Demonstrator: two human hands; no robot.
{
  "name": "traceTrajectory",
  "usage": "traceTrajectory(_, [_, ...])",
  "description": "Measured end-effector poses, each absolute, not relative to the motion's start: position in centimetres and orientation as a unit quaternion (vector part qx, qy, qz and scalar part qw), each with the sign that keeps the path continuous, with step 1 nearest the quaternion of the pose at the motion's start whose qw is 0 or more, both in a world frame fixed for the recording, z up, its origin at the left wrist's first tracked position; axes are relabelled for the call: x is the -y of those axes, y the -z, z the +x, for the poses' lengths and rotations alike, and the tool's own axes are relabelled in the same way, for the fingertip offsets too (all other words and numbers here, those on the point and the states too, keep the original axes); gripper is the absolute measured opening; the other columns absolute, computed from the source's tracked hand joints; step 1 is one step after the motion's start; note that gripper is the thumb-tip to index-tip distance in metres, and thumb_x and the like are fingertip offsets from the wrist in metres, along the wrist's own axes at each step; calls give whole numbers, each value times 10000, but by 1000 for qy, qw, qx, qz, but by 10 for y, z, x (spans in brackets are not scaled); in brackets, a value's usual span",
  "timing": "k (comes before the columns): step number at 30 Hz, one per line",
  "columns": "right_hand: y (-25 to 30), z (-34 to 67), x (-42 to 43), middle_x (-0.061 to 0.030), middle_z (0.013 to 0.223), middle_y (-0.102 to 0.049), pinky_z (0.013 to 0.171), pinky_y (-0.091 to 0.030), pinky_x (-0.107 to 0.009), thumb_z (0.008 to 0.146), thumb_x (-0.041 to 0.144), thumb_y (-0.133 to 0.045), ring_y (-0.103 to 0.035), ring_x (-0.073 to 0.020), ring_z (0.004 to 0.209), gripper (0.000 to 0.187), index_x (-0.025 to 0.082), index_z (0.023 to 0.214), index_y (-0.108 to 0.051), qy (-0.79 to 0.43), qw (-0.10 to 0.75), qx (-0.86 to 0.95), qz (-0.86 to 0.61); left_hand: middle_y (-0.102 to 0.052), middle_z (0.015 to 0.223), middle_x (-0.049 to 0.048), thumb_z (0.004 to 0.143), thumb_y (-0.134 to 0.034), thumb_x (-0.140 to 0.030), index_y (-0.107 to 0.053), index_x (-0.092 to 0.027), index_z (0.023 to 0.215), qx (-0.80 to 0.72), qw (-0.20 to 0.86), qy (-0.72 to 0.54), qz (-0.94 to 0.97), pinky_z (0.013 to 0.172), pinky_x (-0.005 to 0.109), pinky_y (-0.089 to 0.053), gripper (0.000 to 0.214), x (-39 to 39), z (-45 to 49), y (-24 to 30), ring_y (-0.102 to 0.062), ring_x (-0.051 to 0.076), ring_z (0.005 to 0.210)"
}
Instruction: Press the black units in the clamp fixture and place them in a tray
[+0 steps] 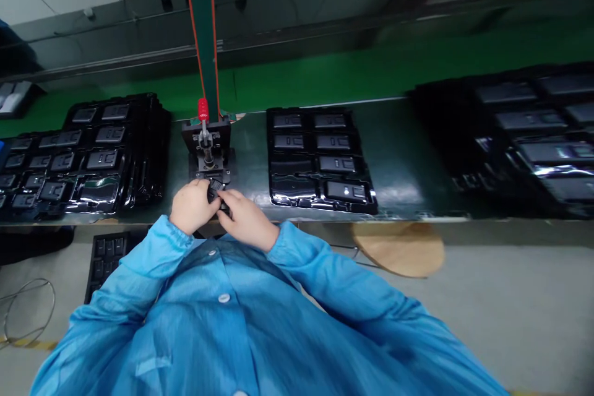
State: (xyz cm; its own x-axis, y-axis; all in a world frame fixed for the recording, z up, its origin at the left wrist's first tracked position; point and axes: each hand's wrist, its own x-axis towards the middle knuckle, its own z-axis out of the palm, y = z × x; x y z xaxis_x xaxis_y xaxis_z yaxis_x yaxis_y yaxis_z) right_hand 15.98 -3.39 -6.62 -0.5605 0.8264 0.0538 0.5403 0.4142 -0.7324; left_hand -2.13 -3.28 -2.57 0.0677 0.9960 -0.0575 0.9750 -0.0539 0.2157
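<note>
Both of my hands meet at the near edge of the bench, in front of a toggle clamp fixture (207, 151) with a red handle tip. Between my fingers is a small black plastic part (216, 188), mostly covered by them. My left hand (191, 205) curls round its left side. From the right, my right hand (245, 218) presses thumb and fingers against it. Right of the fixture lies a black tray (297, 189) with several black plastic housings (335, 142) in its pockets; two pockets at its lower left hold none.
Stacked black trays (147, 154) of similar parts stand on the left. More stacked trays (445, 130) rise on the right, blurred. A green post (203, 25) stands behind the fixture. Below the bench are a round wooden stool (399, 249) and another black tray (106, 253).
</note>
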Motion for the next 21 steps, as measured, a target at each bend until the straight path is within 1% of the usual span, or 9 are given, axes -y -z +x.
traceTrajectory(2, [66,160,28,-209,1449,-632,1171,-547,-467,976,191,-606,-657,-307,1309,556,91,1520,-556,-335,199,819,-421,-758,1203,186,953,-677,-422,-716,-140,1265,-680,120,-77,719,959,423,-598,422,32,-23,30,-745,339,1109])
traceTrajectory(4, [67,161,22,-202,1452,-631,1172,-546,-453,980,180,-587,-660,-295,1307,550,108,1524,-557,-327,194,822,-425,-746,1219,196,936,-706,-411,-706,-123,1299,-675,145,-106,715,968,430,-607,464,32,-27,35,-742,331,1095])
traceTrajectory(6, [68,161,16,-200,1451,-630,1167,-548,-457,990,192,-585,-662,-297,1301,545,109,1529,-555,-322,191,821,-431,-737,1225,191,919,-730,-375,-694,-128,1338,-660,173,-136,718,965,428,-618,488,33,-32,38,-740,311,1067])
traceTrajectory(11, [69,161,6,-206,1462,-618,1180,-539,-458,1007,206,-618,-655,-315,1314,567,62,1549,-535,-315,175,824,-437,-725,1240,168,909,-742,-298,-664,-151,1410,-637,219,-184,716,998,428,-622,527,39,-40,49,-733,275,1053])
traceTrajectory(14, [70,162,5,-201,1466,-618,1182,-541,-458,1019,227,-636,-660,-314,1318,566,76,1555,-534,-301,163,834,-434,-720,1238,168,912,-744,-282,-653,-136,1429,-633,232,-207,709,998,436,-624,545,41,-44,57,-728,273,1048])
traceTrajectory(16, [70,163,5,-205,1473,-611,1176,-548,-466,1017,270,-672,-665,-318,1316,602,89,1571,-521,-294,151,843,-425,-713,1250,175,897,-761,-267,-648,-123,1441,-627,236,-220,709,1013,453,-623,574,41,-47,63,-726,279,1049])
traceTrajectory(18, [71,164,5,-209,1485,-603,1172,-555,-470,1008,301,-703,-668,-322,1320,644,103,1587,-504,-289,141,850,-417,-702,1288,183,874,-788,-252,-642,-121,1456,-620,238,-232,711,1051,475,-612,614,42,-50,69,-725,292,1081])
traceTrajectory(21, [73,164,4,-201,1495,-600,1174,-556,-456,1011,312,-710,-664,-319,1336,647,120,1592,-501,-280,138,855,-415,-688,1327,183,859,-813,-242,-635,-138,1478,-609,240,-249,714,1099,498,-593,653,44,-53,76,-716,311,1147])
